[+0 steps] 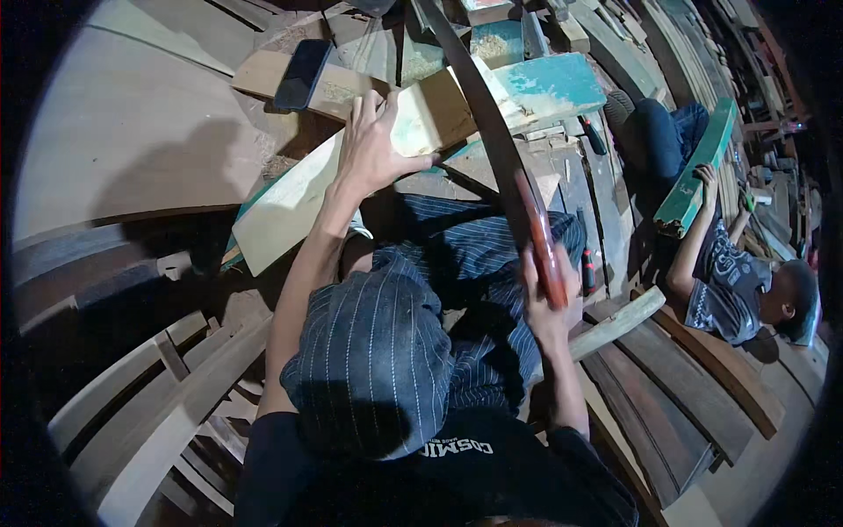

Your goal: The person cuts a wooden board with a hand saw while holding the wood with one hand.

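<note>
A long pale wooden beam (294,204) slants across in front of me, with worn teal paint near its far right end. My left hand (373,145) grips it around the middle, fingers over the far edge and thumb stretched along the near side. In my right hand (553,294) is a handsaw (493,132), held by its reddish-brown handle. The wide dark blade reaches up and away from me, crossing in front of the beam. Whether its teeth touch the wood I cannot tell. My striped trouser legs are under and beside the beam.
A black phone (303,74) lies on a plank beyond my left hand. At right another person holds a teal-painted beam (700,171). A red-and-black handled tool (588,270) lies right of my leg. Slatted timber (189,386) is at lower left, loose boards (667,395) at lower right.
</note>
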Motion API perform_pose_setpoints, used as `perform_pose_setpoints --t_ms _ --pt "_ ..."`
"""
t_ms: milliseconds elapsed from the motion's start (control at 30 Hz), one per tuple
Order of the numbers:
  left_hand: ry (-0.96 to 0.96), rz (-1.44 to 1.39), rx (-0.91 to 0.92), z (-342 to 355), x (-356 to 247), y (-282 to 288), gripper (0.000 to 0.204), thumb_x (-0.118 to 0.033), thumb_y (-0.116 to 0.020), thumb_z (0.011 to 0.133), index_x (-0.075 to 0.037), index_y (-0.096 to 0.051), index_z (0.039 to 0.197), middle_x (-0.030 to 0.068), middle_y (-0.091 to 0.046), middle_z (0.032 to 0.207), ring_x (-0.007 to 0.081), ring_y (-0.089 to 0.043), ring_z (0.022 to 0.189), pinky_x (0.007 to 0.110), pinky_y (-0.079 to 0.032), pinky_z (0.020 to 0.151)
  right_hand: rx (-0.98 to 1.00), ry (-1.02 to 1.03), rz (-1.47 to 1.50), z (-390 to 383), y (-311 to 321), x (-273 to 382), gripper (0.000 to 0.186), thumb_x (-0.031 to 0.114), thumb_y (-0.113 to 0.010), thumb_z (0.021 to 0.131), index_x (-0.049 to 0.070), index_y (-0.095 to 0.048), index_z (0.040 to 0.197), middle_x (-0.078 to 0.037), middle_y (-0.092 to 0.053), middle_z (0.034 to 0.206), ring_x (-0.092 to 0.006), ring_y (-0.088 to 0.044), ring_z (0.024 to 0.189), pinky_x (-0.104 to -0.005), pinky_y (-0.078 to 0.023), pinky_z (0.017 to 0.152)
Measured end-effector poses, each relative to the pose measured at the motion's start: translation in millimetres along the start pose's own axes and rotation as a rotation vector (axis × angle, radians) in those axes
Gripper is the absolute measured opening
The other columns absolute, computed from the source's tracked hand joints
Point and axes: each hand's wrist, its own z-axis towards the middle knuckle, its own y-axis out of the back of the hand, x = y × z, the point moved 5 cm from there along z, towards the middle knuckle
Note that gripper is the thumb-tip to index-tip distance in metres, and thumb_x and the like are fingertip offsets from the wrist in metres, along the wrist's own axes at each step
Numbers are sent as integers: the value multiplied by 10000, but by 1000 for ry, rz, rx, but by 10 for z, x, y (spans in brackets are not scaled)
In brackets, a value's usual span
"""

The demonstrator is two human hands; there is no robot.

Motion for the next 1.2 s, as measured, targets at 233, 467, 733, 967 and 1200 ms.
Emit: perform_pose_setpoints --t_ms 233,467,733,967,1200 --pt "-30 -44 -7 -33 11 84 1000 -506 -868 563 72 -495 1290 246 -489 1133 399 -456 1116 510 -375 1012 118 -97 -177 -1426 694 -235 122 98 -715 838 34 -692 940 -138 -637 781 -305 -634 649 -389 -458 608" --pt "-5 -71 25 38 -74 34 980 -460 -868 563 79 -488 1287 228 -466 1092 396 -463 1072 501 -404 956 12 14 129 184 -300 -121 186 92 -726 880 19 -556 863 -150 -532 615 -270 -544 460 -330 -418 479" --pt "32 9 -17 13 11 77 963 -438 -862 579 72 -483 1304 231 -484 1098 396 -482 1057 491 -423 933 97 -187 -93 -1053 422 -344 118 66 -732 825 23 -651 899 -155 -642 739 -326 -635 610 -396 -467 568" --pt "-63 -31 -30 2 -11 132 992 -472 -871 566 74 -495 1305 224 -474 1080 383 -447 1088 500 -400 973 81 -25 -169 -812 399 -228 103 81 -684 877 -2 -655 932 -160 -622 768 -338 -618 637 -401 -461 594" --pt "38 -50 14 70 -90 4 1005 -446 -863 564 69 -485 1339 211 -474 1100 372 -500 1058 470 -436 925 -40 -74 261 462 -285 -355 148 121 -683 933 3 -595 919 -96 -570 657 -156 -523 522 -288 -407 524"
